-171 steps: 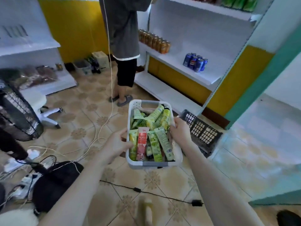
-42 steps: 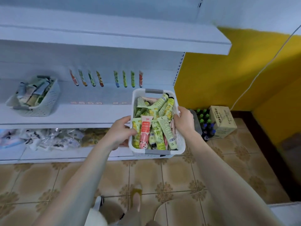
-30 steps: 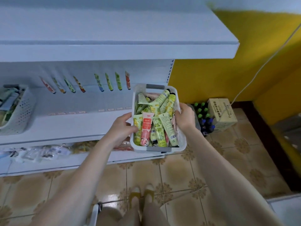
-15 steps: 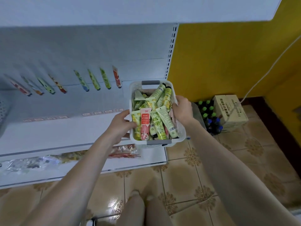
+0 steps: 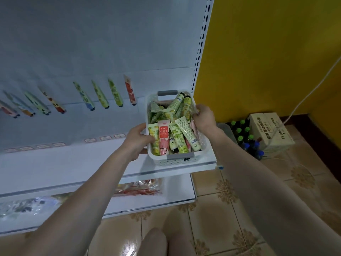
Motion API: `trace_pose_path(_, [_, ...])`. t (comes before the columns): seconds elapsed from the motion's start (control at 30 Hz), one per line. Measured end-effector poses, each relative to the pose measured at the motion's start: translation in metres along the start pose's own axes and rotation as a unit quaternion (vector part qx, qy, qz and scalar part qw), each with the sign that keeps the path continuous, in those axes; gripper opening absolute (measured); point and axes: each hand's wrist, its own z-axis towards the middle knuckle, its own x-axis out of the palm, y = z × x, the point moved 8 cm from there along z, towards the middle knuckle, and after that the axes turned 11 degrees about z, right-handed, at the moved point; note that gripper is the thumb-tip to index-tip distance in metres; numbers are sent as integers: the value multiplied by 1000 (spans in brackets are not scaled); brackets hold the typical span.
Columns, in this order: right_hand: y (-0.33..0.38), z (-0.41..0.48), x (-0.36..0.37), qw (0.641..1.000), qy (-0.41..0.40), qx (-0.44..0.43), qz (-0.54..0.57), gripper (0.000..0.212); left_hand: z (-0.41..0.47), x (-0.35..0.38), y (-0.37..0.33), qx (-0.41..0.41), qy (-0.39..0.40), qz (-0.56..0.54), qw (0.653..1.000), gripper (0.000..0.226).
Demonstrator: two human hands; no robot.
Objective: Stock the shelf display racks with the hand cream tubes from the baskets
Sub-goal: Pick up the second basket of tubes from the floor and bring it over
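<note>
We hold the white basket (image 5: 175, 160) with both hands. Our left hand (image 5: 137, 142) curls its fingers round the left side, with the thumb hooked over the rim. Our right hand (image 5: 203, 119) curls its fingers over the right rim. The basket is full of hand cream tubes (image 5: 186, 133), mostly green and yellow, one pink, all jumbled. It is at the front right corner of the white shelf (image 5: 73, 163). Along the shelf's back edge, left of the basket, a row of tubes (image 5: 114, 93) stands caps down. Clear bags (image 5: 140, 190) lie on the lower shelf (image 5: 177, 189). On the tiled floor (image 5: 212, 218) to the right, bottles (image 5: 241, 134) with green and blue caps stand beside a cardboard box (image 5: 271, 132), by the yellow wall (image 5: 267, 52).
</note>
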Motion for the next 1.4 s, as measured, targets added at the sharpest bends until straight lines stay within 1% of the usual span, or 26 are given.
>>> trace_pose_path(0.2, [-4,16,15,1000,11,5,3,24,15,-3,3,2,-6,4,1000,49])
trace_pose_path(0.33, [-6,20,15,1000,5,4,-9,25,23,0,5,7,1,5,1000,49])
trace_pose_path(0.47, [-9,26,14,1000,8,13,-18,25,28,2,2,18,4,15,1000,45])
trace_pose_path(0.67, [-5,22,13,999,25,23,-27,24,32,3,0,7,-6,85,996,38])
trace_pose_path(0.73, [0,16,8,998,32,23,-46,26,29,0,-3,16,-41,127,991,32])
trace_pose_path(0.77, [3,12,5,997,30,18,-63,28,26,-3,-9,43,-80,187,978,32])
trace_pose_path(0.8, [8,8,0,997,21,8,-79,29,21,-6,-18,81,-130,264,952,36])
trace_pose_path(0.83, [13,3,-4,996,7,-7,-89,29,16,-7,-30,125,-178,338,916,41])
trace_pose_path(0.87, [19,-2,-9,995,-7,-24,-95,28,10,-4,-41,165,-210,399,877,45])
trace_pose_path(0.9, [25,-9,-12,994,-12,-39,-100,27,7,2,-49,190,-217,451,845,47])
trace_pose_path(0.97, [32,-21,-11,992,11,-49,-114,26,10,17,-55,202,-185,545,792,54])
trace_pose_path(1.07, [31,-37,0,984,88,-32,-149,24,18,33,-54,178,-117,634,743,61])
trace_pose_path(1.1, [28,-42,4,980,108,-22,-163,22,20,35,-55,171,-106,651,732,64])
trace_pose_path(1.13, [26,-46,7,976,122,-13,-178,24,21,36,-55,165,-100,661,725,66])
trace_pose_path(1.2, [22,-52,13,970,133,-2,-206,35,23,37,-56,153,-95,673,718,67])
trace_pose_path(1.23, [21,-54,15,969,131,1,-211,33,23,37,-56,145,-95,674,718,67])
trace_pose_path(1.33, [20,-55,18,970,116,-1,-213,14,26,37,-55,122,-92,666,730,65])
trace_pose_path(1.37, [19,-54,18,972,107,1,-209,15,27,37,-54,116,-93,658,738,64])
trace_pose_path(1.4, [17,-54,18,974,100,8,-203,22,28,37,-53,114,-93,647,749,61])
